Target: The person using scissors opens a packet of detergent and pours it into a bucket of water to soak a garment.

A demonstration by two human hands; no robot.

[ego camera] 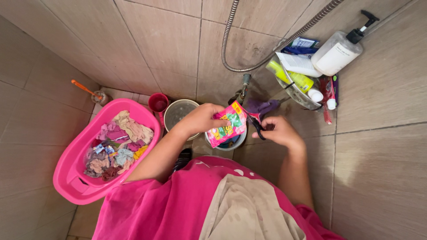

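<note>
Head view: both hands working a bright pink printed plastic sachet [227,123] over a small grey bucket [231,143].
Left hand [201,119] is pinching the sachet's side; right hand [276,131] is gripping black-handled scissors [257,127] at its top corner. Pink plastic laundry basin [71,178] is sitting at left.

Upper left: bare beige wall tiles [147,40], open passage.
Left: pink plastic laundry basin [71,173] heaped with clothes blocks the floor.
Centre: red plastic cup [158,102] and grey round bucket [178,112] crowd together.
Upper right: wire shelf [297,95] of bottles and looping metal shower hose [231,40] obstruct.
</note>
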